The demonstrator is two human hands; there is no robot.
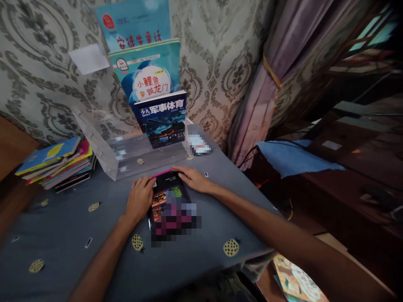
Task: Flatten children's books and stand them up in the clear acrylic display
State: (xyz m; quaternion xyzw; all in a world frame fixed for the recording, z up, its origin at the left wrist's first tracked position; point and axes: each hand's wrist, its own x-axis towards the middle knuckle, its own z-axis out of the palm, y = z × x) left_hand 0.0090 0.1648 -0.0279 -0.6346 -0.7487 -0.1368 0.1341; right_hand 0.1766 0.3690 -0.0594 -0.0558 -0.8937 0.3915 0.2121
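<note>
A dark book with small coloured pictures lies on the grey cloth, its lower part pixelated. My left hand rests along the book's left edge, fingers curled round its upper left corner. At the upper right corner, my right hand touches the book with its fingertips. Behind them stands a clear plastic rack holding upright books in tiers: a dark blue one in front, a teal one behind it and a light blue one at the back.
A stack of books lies left of the rack. A partly pixelated item is right of it. The table's right edge slants down beside my right arm. A tied curtain, blue cloth and a lower colourful book are at the right.
</note>
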